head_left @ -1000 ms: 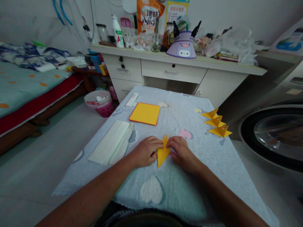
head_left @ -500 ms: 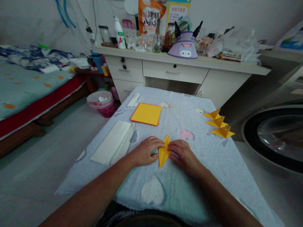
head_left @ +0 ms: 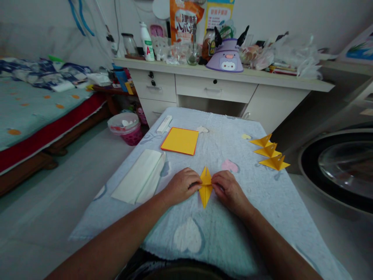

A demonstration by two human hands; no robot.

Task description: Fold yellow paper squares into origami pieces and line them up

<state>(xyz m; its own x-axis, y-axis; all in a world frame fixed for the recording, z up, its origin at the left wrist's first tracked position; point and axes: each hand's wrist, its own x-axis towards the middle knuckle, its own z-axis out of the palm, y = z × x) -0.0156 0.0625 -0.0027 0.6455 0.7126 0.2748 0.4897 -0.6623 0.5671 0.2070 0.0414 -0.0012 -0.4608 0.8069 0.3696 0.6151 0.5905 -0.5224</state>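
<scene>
A folded yellow paper piece (head_left: pixel 205 186), pointed at both ends, lies on the light blue cloth-covered table (head_left: pixel 221 229) in front of me. My left hand (head_left: pixel 182 186) pinches its left side with curled fingers. My right hand (head_left: pixel 229 188) pinches its right side the same way. Both hands rest on the cloth and press the paper between them.
A stack of yellow square paper (head_left: pixel 180 140) lies farther back, a folded white sheet (head_left: pixel 140 177) to the left, a small white box (head_left: pixel 164 123) beyond. Three folded yellow pieces (head_left: pixel 269 151) sit at the right edge. A cluttered desk (head_left: pixel 221 81), pink bin (head_left: pixel 124 126), bed (head_left: pixel 35 112) and washing machine (head_left: pixel 338 167) surround the table.
Both hands have closed in on the yellow piece. It has turned from tilted to nearly upright and looks narrower, with its sides folded inward.
</scene>
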